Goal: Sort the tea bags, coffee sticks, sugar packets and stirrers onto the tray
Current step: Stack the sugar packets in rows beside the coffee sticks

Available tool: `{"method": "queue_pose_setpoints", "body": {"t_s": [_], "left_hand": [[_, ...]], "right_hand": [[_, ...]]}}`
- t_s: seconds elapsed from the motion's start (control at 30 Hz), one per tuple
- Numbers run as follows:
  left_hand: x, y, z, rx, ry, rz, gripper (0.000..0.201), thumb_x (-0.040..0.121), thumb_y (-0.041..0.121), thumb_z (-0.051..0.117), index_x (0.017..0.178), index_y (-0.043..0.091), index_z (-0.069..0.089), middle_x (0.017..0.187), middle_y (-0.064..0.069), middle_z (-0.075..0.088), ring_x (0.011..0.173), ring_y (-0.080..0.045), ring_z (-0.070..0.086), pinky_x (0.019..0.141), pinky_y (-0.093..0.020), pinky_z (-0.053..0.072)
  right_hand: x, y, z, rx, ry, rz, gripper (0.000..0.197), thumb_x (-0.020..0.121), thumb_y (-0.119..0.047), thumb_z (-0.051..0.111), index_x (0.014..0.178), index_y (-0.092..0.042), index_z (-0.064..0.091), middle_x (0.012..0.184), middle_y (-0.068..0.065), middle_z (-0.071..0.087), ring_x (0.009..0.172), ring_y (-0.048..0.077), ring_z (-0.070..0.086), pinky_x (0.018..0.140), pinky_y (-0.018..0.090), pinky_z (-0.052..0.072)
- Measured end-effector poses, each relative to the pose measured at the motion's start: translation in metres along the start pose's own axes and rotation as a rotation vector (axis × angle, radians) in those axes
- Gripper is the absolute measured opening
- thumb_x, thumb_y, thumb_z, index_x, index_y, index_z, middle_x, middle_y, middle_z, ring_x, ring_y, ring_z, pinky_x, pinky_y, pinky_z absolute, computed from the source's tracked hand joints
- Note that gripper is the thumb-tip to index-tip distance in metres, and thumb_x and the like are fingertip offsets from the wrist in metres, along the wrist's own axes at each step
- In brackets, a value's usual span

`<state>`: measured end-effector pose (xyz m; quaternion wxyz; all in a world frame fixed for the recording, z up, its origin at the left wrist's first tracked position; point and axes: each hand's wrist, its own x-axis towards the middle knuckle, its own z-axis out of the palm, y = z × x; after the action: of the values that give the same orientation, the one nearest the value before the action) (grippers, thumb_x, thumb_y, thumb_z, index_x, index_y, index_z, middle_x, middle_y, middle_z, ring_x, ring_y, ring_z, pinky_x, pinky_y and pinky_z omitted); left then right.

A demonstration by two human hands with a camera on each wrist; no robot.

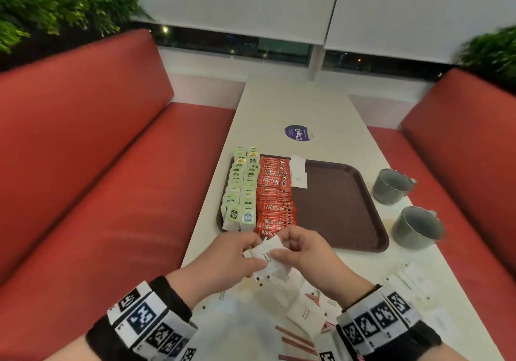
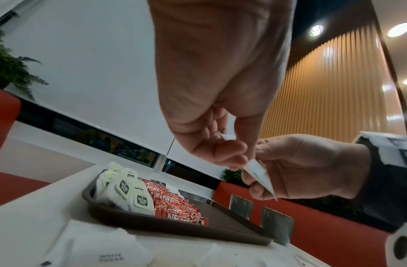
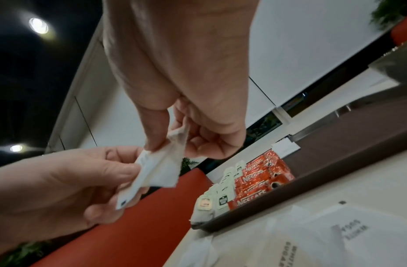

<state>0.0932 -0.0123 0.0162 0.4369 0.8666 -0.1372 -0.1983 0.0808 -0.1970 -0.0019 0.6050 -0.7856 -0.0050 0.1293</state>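
two mugs beside tray (right)

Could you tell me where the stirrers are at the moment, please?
In the head view, the stirrers lie on the table at the bottom edge, by the right wrist, beside loose sugar packets, not on the tray.

A long white worktop carries a brown tray, two grey metal cups, loose white sugar packets, reddish stirrers and a round purple sticker.

Tea bags at the tray's nine o'clock edge, coffee sticks just beside. Two cups off its three o'clock.
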Motion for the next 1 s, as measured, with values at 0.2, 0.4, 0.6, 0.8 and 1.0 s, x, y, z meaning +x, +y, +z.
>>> {"method": "queue_pose_setpoints", "body": {"t_s": [0.2, 0.4, 0.6, 0.8, 1.0], "left_hand": [[0.0, 0.011, 0.013, -0.408, 0.093, -0.106, 0.013, 0.089, 0.007, 0.062, 0.099, 0.013, 0.065, 0.084, -0.004, 0.072, 0.06, -0.01, 0.059, 0.058, -0.028, 0.05], [0.007, 0.019, 0.036, -0.54, 0.126, -0.173, 0.013, 0.088, 0.003, 0.063, 0.101, 0.006, 0.063, 0.082, -0.006, 0.073, 0.062, -0.016, 0.061, 0.053, -0.025, 0.047], [0.02, 0.015, 0.048, -0.656, 0.239, -0.253, 0.017, 0.091, 0.0, 0.056, 0.106, 0.007, 0.062, 0.082, -0.009, 0.073, 0.059, -0.015, 0.061, 0.051, -0.024, 0.047], [0.045, 0.018, 0.046, -0.716, 0.28, -0.28, 0.018, 0.095, 0.0, 0.05, 0.105, 0.01, 0.062, 0.084, -0.004, 0.074, 0.059, -0.013, 0.063, 0.054, -0.024, 0.048], [0.066, 0.01, 0.037, -0.748, 0.296, -0.31, 0.019, 0.095, 0.001, 0.051, 0.109, 0.008, 0.06, 0.089, -0.006, 0.074, 0.061, -0.015, 0.063, 0.055, -0.026, 0.05]], "right_hand": [[-0.004, 0.005, -0.021, 0.12, -0.043, 0.055, 0.013, 0.083, -0.005, 0.07, 0.092, -0.015, 0.068, 0.084, 0.005, 0.072, 0.078, 0.017, 0.065, 0.069, 0.026, 0.05], [-0.005, 0.007, -0.044, 0.298, -0.048, 0.055, 0.011, 0.087, 0.003, 0.061, 0.087, -0.008, 0.06, 0.07, 0.005, 0.066, 0.058, 0.012, 0.059, 0.054, 0.022, 0.044], [0.027, 0.008, -0.098, 0.369, 0.137, 0.11, 0.015, 0.092, 0.002, 0.054, 0.091, -0.007, 0.065, 0.07, 0.003, 0.062, 0.056, 0.009, 0.05, 0.052, 0.02, 0.041], [0.116, 0.017, -0.143, 0.074, 0.36, 0.14, 0.011, 0.086, 0.001, 0.063, 0.086, -0.01, 0.061, 0.07, 0.005, 0.063, 0.053, 0.011, 0.052, 0.048, 0.02, 0.042], [0.197, 0.032, -0.15, -0.159, 0.404, 0.235, 0.019, 0.079, -0.001, 0.07, 0.071, -0.012, 0.057, 0.073, 0.011, 0.066, 0.049, 0.016, 0.056, 0.05, 0.026, 0.048]]}}
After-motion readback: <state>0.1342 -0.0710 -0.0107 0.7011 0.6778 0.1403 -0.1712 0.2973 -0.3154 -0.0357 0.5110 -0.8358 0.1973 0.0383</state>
